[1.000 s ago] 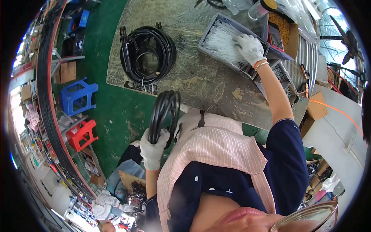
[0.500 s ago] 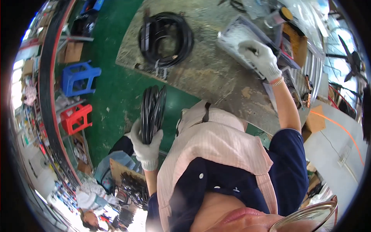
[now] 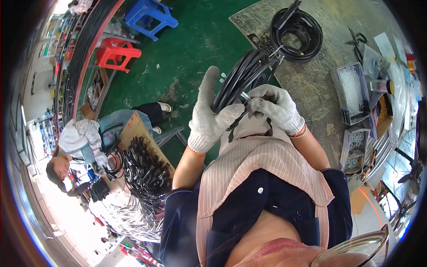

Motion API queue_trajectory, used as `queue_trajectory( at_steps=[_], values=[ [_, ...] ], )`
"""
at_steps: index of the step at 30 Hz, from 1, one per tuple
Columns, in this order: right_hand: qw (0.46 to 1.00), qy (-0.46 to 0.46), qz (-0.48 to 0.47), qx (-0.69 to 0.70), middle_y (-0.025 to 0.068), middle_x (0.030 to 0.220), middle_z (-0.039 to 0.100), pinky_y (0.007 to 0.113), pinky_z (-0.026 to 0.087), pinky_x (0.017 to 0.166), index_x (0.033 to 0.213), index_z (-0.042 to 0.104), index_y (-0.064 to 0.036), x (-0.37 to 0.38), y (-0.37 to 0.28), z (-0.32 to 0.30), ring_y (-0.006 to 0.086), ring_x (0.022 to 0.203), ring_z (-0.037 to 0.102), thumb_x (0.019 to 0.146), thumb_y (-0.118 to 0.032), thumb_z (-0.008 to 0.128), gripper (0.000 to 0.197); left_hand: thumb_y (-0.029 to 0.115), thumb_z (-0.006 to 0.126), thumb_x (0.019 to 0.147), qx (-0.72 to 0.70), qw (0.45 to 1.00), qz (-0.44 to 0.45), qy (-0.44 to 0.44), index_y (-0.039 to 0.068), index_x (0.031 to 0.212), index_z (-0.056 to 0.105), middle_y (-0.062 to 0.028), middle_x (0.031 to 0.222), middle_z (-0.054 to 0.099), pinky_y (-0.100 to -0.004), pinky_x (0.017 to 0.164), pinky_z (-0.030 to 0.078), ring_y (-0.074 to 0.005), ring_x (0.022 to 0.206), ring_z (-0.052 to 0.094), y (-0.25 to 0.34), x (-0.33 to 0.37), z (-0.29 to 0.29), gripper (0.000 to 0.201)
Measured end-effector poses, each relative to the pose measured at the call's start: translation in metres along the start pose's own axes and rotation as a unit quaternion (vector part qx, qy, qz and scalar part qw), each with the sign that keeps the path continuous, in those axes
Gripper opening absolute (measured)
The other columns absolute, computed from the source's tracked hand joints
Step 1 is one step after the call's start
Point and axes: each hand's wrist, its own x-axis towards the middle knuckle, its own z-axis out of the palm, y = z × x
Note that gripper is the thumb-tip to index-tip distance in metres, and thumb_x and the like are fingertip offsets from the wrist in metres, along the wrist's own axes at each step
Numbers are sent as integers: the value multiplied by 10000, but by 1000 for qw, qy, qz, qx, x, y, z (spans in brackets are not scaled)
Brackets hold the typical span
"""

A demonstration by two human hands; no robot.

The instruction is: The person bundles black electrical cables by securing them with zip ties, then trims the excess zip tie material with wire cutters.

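Observation:
A coil of black cable (image 3: 247,71) stands tilted in front of my apron. My left hand (image 3: 209,120), in a white knitted glove, cradles its lower left side between thumb and raised fingers. At the coil's lower right, my gloved right hand (image 3: 278,109) pinches a thin white cable tie (image 3: 245,96) close to the cable. The fingertips of that glove look grey. My left thumb lies near the right fingertips. A second coil of black cable (image 3: 307,49) lies on the worktable (image 3: 307,84), with white ties at its near-left side.
Right on the worktable stand a grey tray (image 3: 334,91) of white strips, a smaller tray (image 3: 365,147) of small parts, scissors (image 3: 357,42) and a jar (image 3: 381,86). At left are a blue stool (image 3: 153,20), a red stool (image 3: 116,54) and a co-worker (image 3: 80,138) beside heaped black cables (image 3: 144,171).
My right hand has left the tray and come to the coil with a white tie. The left hand has brought the coil in front of my body. The view has turned left.

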Motion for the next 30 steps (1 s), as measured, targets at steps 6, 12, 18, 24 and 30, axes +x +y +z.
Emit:
queue_trajectory(
  at_steps=[6, 12, 18, 24, 30],
  values=[
    [976, 162, 32, -141, 46, 855, 669, 250, 499, 659, 1072, 642, 20, -37, 26, -86, 95, 733, 615, 886, -74, 620, 210, 243, 770, 836, -48, 995, 9, 92, -58, 1477, 281, -164, 1331, 532, -313, 925, 497, -185, 1083, 613, -3, -15, -25, 861],
    [825, 518, -79, -210, 37, 872, 680, 234, 494, 672, 1059, 675, -8, -115, 18, -280, 100, 751, 636, 917, -209, 650, 247, 159, 644, 865, 79, 988, 47, 128, -50, 1472, 291, -112, 877, 659, -207, 575, 438, -64, 545, 467, -29, -10, -35, 732],
    [673, 570, 10, -471, 41, 907, 690, 269, 495, 742, 1066, 687, -26, -119, 6, -311, 127, 835, 640, 884, -203, 662, 255, 158, 636, 872, 57, 995, -11, 86, -59, 1474, 283, -99, 850, 654, -199, 565, 421, -61, 550, 471, -22, -6, -15, 731],
    [941, 150, -32, -302, 42, 914, 686, 270, 501, 783, 1009, 698, -19, -63, 0, -119, 116, 845, 623, 866, -143, 660, 193, 242, 774, 815, 38, 997, -63, 19, -36, 1494, 270, -186, 1385, 485, -307, 925, 494, -190, 1147, 574, -23, 7, -6, 890],
    [998, 42, 34, -29, -8, 836, 637, 232, 475, 691, 990, 652, 2, -6, 24, -8, 76, 758, 578, 889, -110, 653, 151, 206, 827, 785, 62, 998, -9, -13, -39, 1509, 200, -220, 1382, 488, -318, 907, 513, -208, 1091, 620, -4, 8, 9, 989]
  ],
)
